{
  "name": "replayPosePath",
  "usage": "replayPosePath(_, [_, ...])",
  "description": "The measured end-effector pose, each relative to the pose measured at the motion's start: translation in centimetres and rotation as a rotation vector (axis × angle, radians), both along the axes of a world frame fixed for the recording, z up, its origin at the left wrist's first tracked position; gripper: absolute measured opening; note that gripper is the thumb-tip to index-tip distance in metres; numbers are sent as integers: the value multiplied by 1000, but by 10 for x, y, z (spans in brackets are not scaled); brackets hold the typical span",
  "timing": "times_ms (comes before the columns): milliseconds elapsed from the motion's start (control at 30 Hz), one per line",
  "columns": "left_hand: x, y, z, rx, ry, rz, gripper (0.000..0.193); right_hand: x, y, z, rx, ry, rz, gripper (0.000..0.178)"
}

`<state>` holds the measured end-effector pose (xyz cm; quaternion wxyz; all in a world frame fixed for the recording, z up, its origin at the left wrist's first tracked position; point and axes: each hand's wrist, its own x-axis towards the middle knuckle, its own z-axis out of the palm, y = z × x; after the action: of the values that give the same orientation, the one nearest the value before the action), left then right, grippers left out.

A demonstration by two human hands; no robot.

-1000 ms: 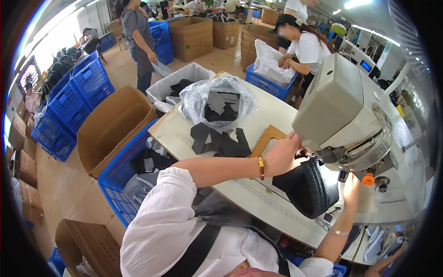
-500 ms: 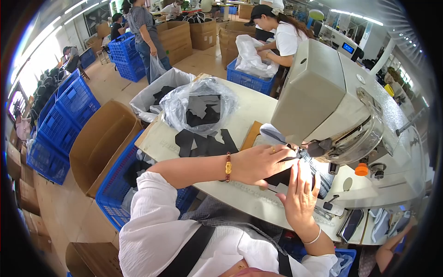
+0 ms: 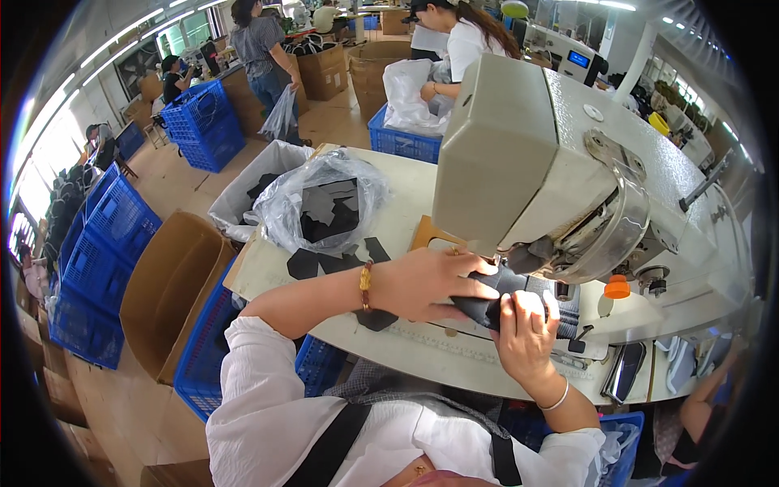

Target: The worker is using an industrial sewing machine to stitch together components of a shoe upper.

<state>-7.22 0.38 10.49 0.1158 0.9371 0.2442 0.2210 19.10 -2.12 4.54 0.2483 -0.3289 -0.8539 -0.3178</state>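
While both hands press on a black fabric piece (image 3: 495, 304), it lies on the white table (image 3: 406, 195) right under the head of the big grey sewing machine (image 3: 527, 154). The left hand (image 3: 430, 284) lies on top of it, fingers together and flat. The right hand (image 3: 527, 329) grips its near edge — fingers curled and clamped on the cloth. Left of the sewing machine sits a clear plastic bag (image 3: 320, 203) full of dark cut pieces, and more dark pieces (image 3: 324, 261) lie loose just in front of the bag. A thin brown board (image 3: 434, 234) lies beside the machine's base. Further left of the machine — down past the table edge — stands a blue crate (image 3: 203, 341).
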Motion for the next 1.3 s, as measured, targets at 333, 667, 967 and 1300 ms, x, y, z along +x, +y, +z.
replayPosePath(333, [-6, 19, -1, -192, -227, -62, 56, -9, 6, 21, 19, -87, 67, 33])
replayPosePath(667, [23, -4, -21, 222, -184, 176, 67, -1, 7, 43, -140, -83, 189, 35])
replayPosePath(967, [30, -3, -39, 253, -205, 271, 54, 5, 5, 35, -163, -59, 136, 42])
replayPosePath(1300, [28, 20, -103, -421, -1146, 274, 14, 7, 16, 33, -100, 30, 224, 31])
